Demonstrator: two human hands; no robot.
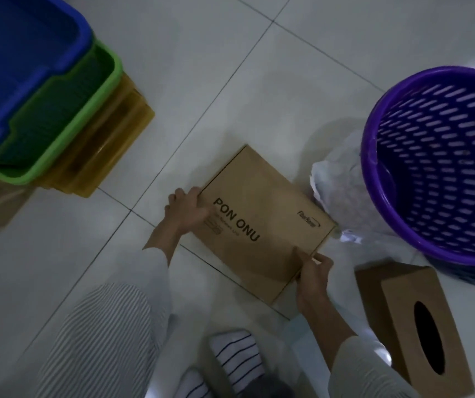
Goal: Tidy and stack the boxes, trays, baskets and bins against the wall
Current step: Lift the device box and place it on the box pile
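Head view looks down at a white tiled floor [230, 81]. Both hands hold one flat brown box [262, 222] with "PON ONU" printed on its top. That box lies on the floor between the two hands. Left hand [187, 209] is closed on the box's near left corner, thumb on top, fingers curled over the edge. Right hand [313, 272] is closed on the box's near right edge, thumb pressed on the top.

Just past the right hand, touching the far corner of the box, sits a crumpled white plastic bag [336, 191]. Beside the bag stands a purple basket [437, 165] with many slots in its wall. Close to the right wrist lies a brown tissue box [414, 320] with a dark oval hole in it.

Far off to the left of the left hand is a stack of bins: a blue bin [23, 61] sits on top, a green bin [66, 124] under it, and yellow trays [107, 145] at the bottom.

Near the wrists you can see striped trousers [98, 340] and striped socks [239, 354].
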